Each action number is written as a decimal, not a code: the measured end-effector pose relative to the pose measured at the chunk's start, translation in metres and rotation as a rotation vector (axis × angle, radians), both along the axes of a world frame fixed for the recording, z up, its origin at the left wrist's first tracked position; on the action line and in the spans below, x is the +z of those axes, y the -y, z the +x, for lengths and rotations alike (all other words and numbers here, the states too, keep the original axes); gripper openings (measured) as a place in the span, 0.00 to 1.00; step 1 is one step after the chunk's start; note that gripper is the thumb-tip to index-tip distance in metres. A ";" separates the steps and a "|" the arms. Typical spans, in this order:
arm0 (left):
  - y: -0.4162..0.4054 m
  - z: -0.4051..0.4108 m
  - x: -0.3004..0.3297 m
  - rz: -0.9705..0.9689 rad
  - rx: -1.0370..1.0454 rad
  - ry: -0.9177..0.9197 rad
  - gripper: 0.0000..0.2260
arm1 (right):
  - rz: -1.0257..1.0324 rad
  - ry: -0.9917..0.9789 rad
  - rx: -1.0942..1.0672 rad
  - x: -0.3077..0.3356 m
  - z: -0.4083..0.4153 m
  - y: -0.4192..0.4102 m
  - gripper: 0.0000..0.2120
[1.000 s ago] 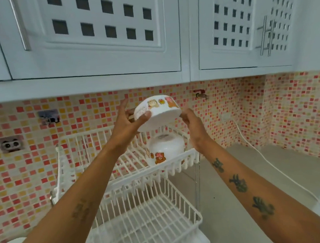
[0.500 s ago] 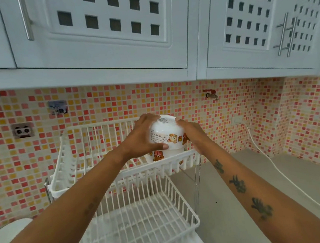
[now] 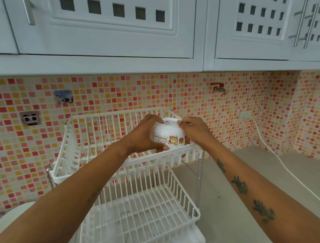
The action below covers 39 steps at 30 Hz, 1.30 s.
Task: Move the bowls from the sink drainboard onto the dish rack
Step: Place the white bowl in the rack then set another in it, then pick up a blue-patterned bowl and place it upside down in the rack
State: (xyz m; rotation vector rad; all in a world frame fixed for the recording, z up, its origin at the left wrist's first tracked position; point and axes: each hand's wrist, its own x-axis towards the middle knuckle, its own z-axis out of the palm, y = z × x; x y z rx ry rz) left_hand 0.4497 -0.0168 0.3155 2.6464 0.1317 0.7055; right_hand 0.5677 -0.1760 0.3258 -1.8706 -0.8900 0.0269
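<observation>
A white bowl with cartoon bear prints is held upside down in the right end of the upper tier of a white wire dish rack. My left hand grips its left side and my right hand grips its right side. The bowl sits over another upturned white bowl, of which only the lower rim shows. The rack's lower tier holds no dishes.
The rack stands on a grey counter against a mosaic tile wall. A white cable runs down the wall and across the counter at right. White cupboards hang overhead. A white round object sits at the far left.
Both hands turned the bowl upside down and lowered it from above the rack onto the other upturned bowl in the upper tier.
</observation>
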 end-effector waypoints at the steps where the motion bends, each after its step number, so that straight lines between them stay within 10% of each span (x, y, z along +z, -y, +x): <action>1: 0.001 0.000 0.000 -0.003 0.003 0.000 0.36 | 0.001 0.012 0.002 -0.001 0.000 0.000 0.18; 14: 0.000 0.000 -0.003 -0.054 0.017 -0.053 0.35 | 0.003 0.095 -0.061 -0.001 -0.009 -0.002 0.17; 22: -0.009 -0.038 0.022 -0.535 0.064 0.140 0.23 | 0.174 0.166 -0.045 0.018 -0.036 -0.007 0.16; 29: -0.065 -0.140 0.042 -1.056 0.096 0.513 0.10 | 0.312 0.111 0.266 0.052 -0.141 -0.077 0.15; 39: -0.145 -0.376 -0.022 -1.016 0.636 0.814 0.21 | 0.149 0.137 0.813 0.029 -0.336 -0.206 0.14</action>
